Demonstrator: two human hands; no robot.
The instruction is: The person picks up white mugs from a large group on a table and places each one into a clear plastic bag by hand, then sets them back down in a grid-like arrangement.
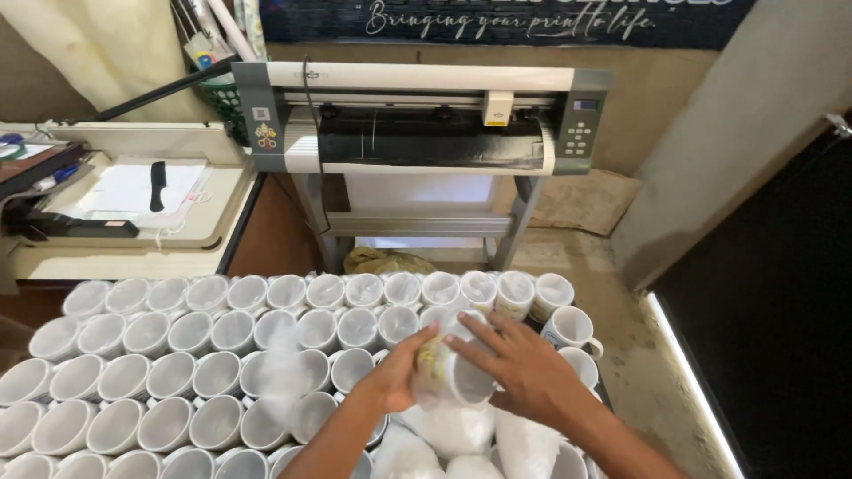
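A: What's in the hands?

B: A white mug (451, 368) with a yellow print, held above the packed rows of mugs (191, 341).

A: Which way does it point?

B: It's tipped over. Its long axis leans, mouth toward the lower right, base up and left.

A: And the grip?

B: The left hand (399, 372) curls around the printed side. The right hand (524, 368) lies fingers spread over the mug's top. Both are closed on it.

A: Behind?

B: A vinyl cutter (417, 120) on its stand.
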